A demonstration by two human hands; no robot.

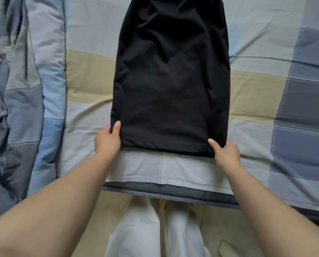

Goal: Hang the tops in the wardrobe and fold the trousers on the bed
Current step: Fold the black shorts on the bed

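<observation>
Black trousers (pixel 170 78) lie flat on the bed (pixel 257 93), stretching away from me, their far end cut off by the top of the view. My left hand (pixel 108 139) pinches the near left corner, thumb on top of the cloth. My right hand (pixel 225 150) pinches the near right corner in the same way. The near hem sits a little back from the bed's front edge.
A rumpled checked duvet (pixel 23 101) in blue, grey and beige is heaped along the left side. The bed's front edge (pixel 173 191) runs just below my hands. My legs in white trousers (pixel 155 232) stand on the beige floor.
</observation>
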